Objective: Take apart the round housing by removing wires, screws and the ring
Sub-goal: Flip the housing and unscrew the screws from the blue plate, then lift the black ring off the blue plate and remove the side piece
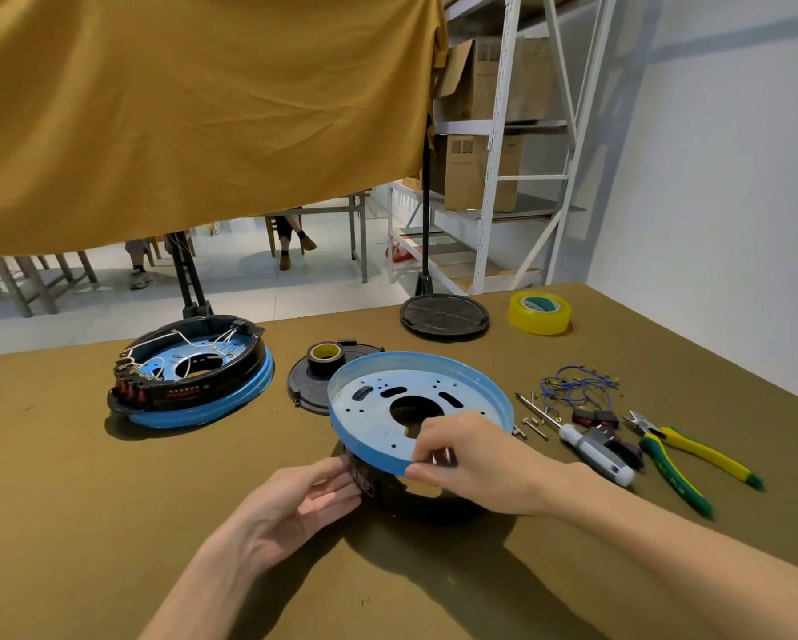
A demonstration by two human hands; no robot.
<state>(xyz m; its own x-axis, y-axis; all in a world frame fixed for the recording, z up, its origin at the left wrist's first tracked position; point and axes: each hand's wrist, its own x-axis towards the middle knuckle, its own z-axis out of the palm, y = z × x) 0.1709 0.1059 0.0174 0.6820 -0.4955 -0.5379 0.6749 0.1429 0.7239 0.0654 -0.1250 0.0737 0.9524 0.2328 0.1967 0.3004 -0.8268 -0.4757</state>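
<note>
A blue metal ring plate (378, 394) with a large centre hole is tilted up off a black round housing (415, 494) in front of me. My right hand (471, 459) pinches the plate's near rim. My left hand (304, 505) rests with straight fingers against the black housing's left side. To the right lie loose screws (533, 420), blue wires (572, 388) and small red-and-black switches (593, 417).
A second round housing (193, 376), wires still inside, sits at left. Behind the plate lie a black cover (307, 385) and a tape roll (325, 355). A screwdriver (591, 448), yellow-green pliers (683, 455), yellow tape (540, 311) and a black disc (443, 314) lie on the olive table (110, 501).
</note>
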